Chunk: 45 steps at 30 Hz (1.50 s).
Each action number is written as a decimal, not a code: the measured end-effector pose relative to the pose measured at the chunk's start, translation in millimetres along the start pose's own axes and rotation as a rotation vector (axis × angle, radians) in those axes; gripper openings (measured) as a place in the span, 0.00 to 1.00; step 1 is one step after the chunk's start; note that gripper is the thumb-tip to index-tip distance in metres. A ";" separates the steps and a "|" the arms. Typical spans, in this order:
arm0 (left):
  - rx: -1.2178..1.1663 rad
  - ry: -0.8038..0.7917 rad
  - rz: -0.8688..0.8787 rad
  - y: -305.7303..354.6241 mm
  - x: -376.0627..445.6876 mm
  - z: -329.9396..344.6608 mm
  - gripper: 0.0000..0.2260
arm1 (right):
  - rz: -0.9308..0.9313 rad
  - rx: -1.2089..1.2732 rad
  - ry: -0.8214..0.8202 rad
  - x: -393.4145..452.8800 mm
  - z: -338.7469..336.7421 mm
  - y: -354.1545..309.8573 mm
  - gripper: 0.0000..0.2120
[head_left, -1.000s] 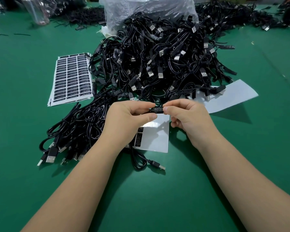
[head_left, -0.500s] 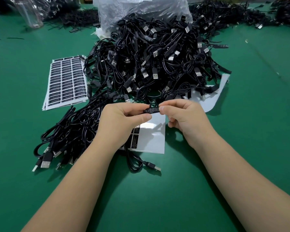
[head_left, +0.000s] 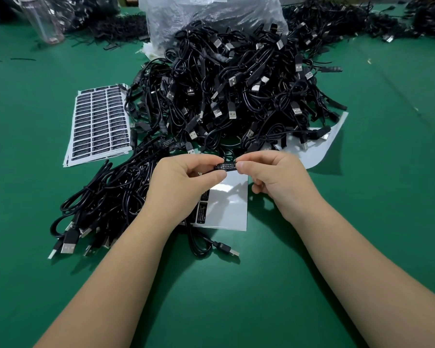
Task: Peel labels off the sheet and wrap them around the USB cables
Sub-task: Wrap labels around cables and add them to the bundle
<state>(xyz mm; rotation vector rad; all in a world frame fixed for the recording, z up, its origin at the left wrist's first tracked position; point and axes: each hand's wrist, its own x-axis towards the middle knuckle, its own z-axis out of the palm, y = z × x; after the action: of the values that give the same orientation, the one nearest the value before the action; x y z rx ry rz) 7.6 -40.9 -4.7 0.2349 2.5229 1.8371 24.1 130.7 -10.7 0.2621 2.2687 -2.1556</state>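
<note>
We hold one black label (head_left: 228, 166) between both hands above the middle of the bench (head_left: 387, 222). The left hand (head_left: 183, 183) pinches its left end between thumb and forefinger; the right hand (head_left: 274, 177) pinches its right end the same way. The label appears wrapped on a cable section, though the fingers hide the seam.

Probable faults from this position:

- Skewed overlap: uneven pressure from the two pinches lets the free edge close off-line, leaving adhesive exposed
- Trapped air or a crease, if we press the ends before the centre
- Adhesive on the fingertips, which lifts the print or pulls the edge back open
- Snagging: the cable (head_left: 201, 244) trails under the nearly spent label sheet (head_left: 231, 209) and can drag it toward the near edge

The unlabelled heap (head_left: 236, 91) lies toward the far edge, the full label sheets (head_left: 99, 121) toward the left edge
</note>
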 end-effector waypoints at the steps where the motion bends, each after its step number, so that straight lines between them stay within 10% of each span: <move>1: 0.014 0.003 0.005 0.3 -0.3 0.5 0.10 | -0.006 0.000 0.000 -0.5 0.1 -0.1 0.03; 45: 0.059 -0.022 -0.064 3.3 -3.0 6.1 0.07 | -0.042 -0.131 0.049 -2.3 5.2 -0.2 0.04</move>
<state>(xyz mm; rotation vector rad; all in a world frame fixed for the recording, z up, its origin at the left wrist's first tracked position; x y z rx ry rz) 11.5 -34.5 -3.7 0.1712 2.5413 1.7299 25.7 125.2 -10.5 0.2705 2.4507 -2.0300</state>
